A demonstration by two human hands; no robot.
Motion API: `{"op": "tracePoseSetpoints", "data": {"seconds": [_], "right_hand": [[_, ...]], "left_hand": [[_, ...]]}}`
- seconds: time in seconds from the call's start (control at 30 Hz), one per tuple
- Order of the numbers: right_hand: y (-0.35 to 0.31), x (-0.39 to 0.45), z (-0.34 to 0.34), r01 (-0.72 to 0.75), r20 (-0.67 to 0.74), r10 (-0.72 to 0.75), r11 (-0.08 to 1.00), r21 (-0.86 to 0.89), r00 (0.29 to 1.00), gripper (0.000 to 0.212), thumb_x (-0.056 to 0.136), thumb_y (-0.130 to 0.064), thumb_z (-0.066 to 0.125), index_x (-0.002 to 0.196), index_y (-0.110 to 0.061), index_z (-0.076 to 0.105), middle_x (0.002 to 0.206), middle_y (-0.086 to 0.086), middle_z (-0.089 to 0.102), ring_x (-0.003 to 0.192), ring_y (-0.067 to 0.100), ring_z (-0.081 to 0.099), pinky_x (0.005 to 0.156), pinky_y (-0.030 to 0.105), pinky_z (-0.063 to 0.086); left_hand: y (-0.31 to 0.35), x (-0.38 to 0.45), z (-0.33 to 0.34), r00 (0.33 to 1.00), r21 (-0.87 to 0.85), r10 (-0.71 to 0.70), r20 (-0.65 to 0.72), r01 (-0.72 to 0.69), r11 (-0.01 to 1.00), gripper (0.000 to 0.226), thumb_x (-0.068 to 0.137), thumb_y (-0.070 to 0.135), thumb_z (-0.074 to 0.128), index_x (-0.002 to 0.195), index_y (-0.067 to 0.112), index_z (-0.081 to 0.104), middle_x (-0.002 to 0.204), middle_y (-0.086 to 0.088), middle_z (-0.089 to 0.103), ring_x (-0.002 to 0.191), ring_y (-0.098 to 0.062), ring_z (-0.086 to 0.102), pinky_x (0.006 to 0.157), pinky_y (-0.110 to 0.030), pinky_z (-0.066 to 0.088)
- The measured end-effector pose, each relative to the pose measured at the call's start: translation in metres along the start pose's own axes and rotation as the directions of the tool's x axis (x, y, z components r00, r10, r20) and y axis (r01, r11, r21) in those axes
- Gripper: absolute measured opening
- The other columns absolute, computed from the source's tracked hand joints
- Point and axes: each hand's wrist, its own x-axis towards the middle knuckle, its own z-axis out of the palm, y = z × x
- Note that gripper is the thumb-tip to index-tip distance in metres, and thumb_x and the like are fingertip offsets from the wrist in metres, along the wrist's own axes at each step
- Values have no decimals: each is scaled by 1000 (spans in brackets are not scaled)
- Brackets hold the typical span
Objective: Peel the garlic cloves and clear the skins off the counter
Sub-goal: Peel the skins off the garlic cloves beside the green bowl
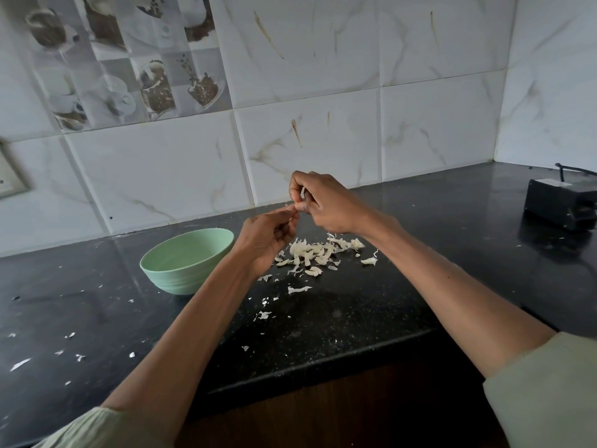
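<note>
Both hands raised above the worktop (355, 318), working one clove (298, 206) between them. Left hand (274, 236): fingers curled, tips pinching the clove's near end. Right hand (326, 202): thumb and forefinger pinched on a strip of skin (302, 191) that stands up from the clove; other fingers folded under. Clove itself mostly hidden by fingertips; cannot tell how much skin is left on it.

Below the hands, a pile (318, 252) of cloves and loose skins, mixed, hard to sort by eye. Flakes (265, 315) scattered toward the near edge and far out to the left. Green bowl (187, 258) just left of the pile; what it holds is not visible from here, looks empty on the visible wall.

Step in hand, as I judge it: stripping skin from a single clove.

To do it well:
- Left hand holds firm at the root end, no squeezing hard enough to bruise.
- Right hand pulls the strip along the clove's length, not across, so it comes off in one piece.
- Rotate the clove between pulls; check the tip for clinging film.
- Drop skin over the pile, not wide, as less sweeping later.
- Peeled clove probably goes to the bowl, keeping it apart from skins.

Much clearing left.
</note>
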Motion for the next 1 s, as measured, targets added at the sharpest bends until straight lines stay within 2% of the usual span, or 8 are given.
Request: {"op": "tracePoseSetpoints", "data": {"seconds": [0.07,0.17,0.27,0.37,0.47,0.7,0.83,1.0], "right_hand": [[0,0,0,15,-6,-15,1000,0,1000,29,94,10,61,92,-17,49,81,-15,49,80,9,47,78,40,47],[-1,0,0,34,-16,-34,999,6,999,29,94,11,57,93,-17,49,84,-15,48,95,11,59,82,47,53],[-4,-1,1,27,-35,-27,1000,-3,999,35,88,17,50,93,-18,49,85,-17,45,86,-11,48,82,45,54],[-7,-1,2,33,-31,-35,998,-46,999,37,83,18,47,93,-18,49,86,-18,44,83,-12,44,71,36,41],[-6,-1,3,48,-31,-49,998,-38,998,31,86,16,51,94,-14,51,86,-17,44,83,-12,45,76,34,47],[-3,1,2,73,-26,-71,995,64,997,21,93,0,69,98,-15,55,96,-5,66,77,20,60,70,34,50],[-1,0,-1,67,18,-69,993,100,997,18,95,-4,64,105,-18,58,95,-3,64,87,18,63,80,39,54],[1,-2,-3,-3,37,-3,990,144,999,18,93,-3,60,102,-18,64,86,-5,67,78,14,63,76,36,51]], "left_hand": [[0,1,-1,1000,10,-5,20,5,1000,22,99,7,69,118,-4,72,91,-6,75,76,-10,66,73,-21,59],[0,2,-3,999,66,10,44,-13,998,22,100,13,69,118,3,74,95,-3,76,80,-9,68,73,-21,58],[-1,0,0,1000,94,27,-5,-26,995,15,100,13,68,111,7,76,95,-3,78,83,-10,70,74,-23,57],[0,-2,2,996,102,35,-83,-26,994,15,101,18,69,113,11,75,95,-3,79,81,-10,70,69,-23,55],[2,-2,-1,994,48,25,-110,-20,999,18,99,21,74,114,12,75,94,-5,76,75,-10,66,67,-23,55],[3,1,-3,992,-59,64,-105,-71,996,11,100,7,68,106,5,77,80,-5,72,69,-9,64,62,-19,57],[4,2,-4,986,-79,88,-144,-101,992,13,100,6,69,110,3,75,80,-5,72,67,-8,65,64,-18,58],[4,2,-6,986,-65,85,-144,-95,993,8,101,5,67,107,3,72,84,-6,72,71,-9,66,66,-19,58]]}}
